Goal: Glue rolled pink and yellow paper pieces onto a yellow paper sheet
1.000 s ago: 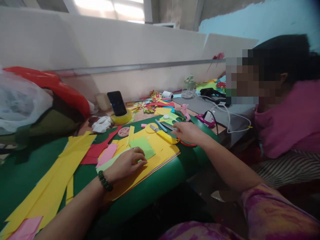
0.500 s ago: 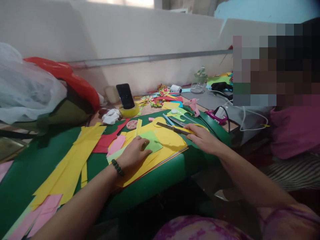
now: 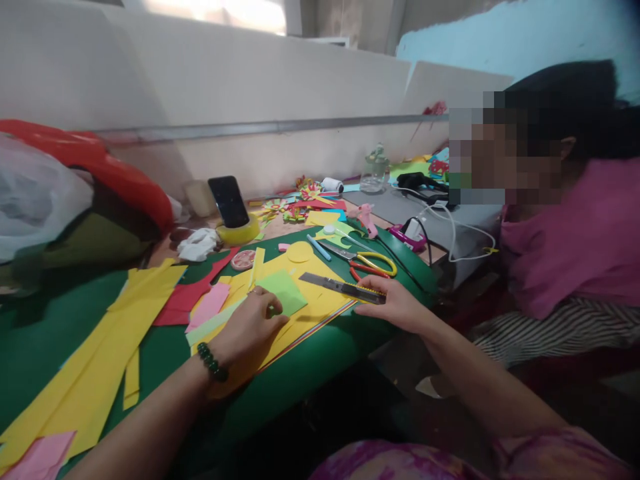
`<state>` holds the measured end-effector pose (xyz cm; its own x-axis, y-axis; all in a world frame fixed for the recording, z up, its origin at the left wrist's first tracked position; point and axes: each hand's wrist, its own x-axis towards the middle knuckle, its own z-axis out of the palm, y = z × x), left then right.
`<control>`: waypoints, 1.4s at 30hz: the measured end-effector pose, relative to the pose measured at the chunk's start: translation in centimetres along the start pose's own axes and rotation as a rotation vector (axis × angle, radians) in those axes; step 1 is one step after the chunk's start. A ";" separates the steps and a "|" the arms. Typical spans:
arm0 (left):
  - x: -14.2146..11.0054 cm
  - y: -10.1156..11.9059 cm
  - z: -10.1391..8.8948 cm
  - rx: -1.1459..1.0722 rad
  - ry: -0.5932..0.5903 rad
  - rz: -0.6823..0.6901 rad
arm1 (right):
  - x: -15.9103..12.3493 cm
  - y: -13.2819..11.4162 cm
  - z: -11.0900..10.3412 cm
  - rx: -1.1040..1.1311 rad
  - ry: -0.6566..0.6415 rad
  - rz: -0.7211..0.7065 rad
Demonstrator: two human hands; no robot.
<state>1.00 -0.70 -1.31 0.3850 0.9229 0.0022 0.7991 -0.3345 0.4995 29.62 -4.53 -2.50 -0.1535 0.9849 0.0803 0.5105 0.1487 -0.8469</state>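
Newly lifted cutter (image 3: 344,288) juts from right hand (image 3: 400,304), apparently above paper (image 3: 320,308)

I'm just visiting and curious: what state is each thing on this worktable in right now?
Right hand: closed around the cutter knife.
Cutter knife: held, pointing left over the yellow sheets.
Left hand: resting on green paper, fingers loosely curled.
Green paper: lying flat.
Yellow sheets: stacked.
Scissors: lying down, unheld.
Phone: propped up, screen dark.
Tape roll: lying on its side face, below the phone.
Glue gun: unheld.
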 end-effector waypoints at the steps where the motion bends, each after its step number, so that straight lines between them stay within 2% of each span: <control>1: -0.1 0.1 0.0 -0.002 -0.004 -0.007 | 0.0 0.2 0.2 -0.031 0.021 -0.025; 4: -0.2 0.3 -0.2 0.016 0.001 -0.022 | 0.0 0.7 0.8 -0.135 0.095 -0.123; 7: -0.2 0.3 -0.4 0.023 -0.011 -0.044 | 0.0 0.8 1.3 -0.214 0.105 -0.199; 11: 0.0 0.3 -0.5 0.041 -0.052 -0.019 | 0.0 0.7 1.5 -0.296 0.093 -0.197; 17: 0.0 0.4 -0.6 0.029 -0.093 0.047 | 0.4 1.4 1.0 -0.469 0.179 -0.244; 20: 0.1 0.2 -0.8 -0.011 -0.102 0.037 | 0.8 1.5 0.7 -0.492 0.144 -0.257; 26: 0.3 0.0 -0.9 0.016 -0.114 0.102 | 0.8 0.8 0.6 -0.551 0.051 -0.235; 29: 0.3 0.2 -1.0 0.011 -0.122 0.106 | 0.4 0.9 0.5 -0.539 -0.011 -0.265; 34: 0.1 0.5 -0.8 0.044 -0.145 0.105 | -0.2 1.4 0.2 -0.511 -0.036 -0.305; 37: -0.3 0.4 -0.4 0.123 -0.079 0.101 | -0.5 1.5 0.2 -0.510 -0.047 -0.325; 39: -0.6 0.3 -0.2 0.201 -0.064 0.164 | -0.6 1.5 0.3 -0.519 -0.033 -0.350; 40: -0.8 0.3 -0.1 0.238 -0.096 0.207 | -0.6 1.4 0.3 -0.524 -0.025 -0.364; 42: -1.0 0.4 0.1 0.285 -0.231 0.268 | -0.8 1.4 0.5 -0.528 -0.014 -0.391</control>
<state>0.98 -1.81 -1.24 0.6626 0.7407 -0.1111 0.7401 -0.6245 0.2495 30.03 -5.10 -4.01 -0.4206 0.8489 0.3201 0.7610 0.5222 -0.3849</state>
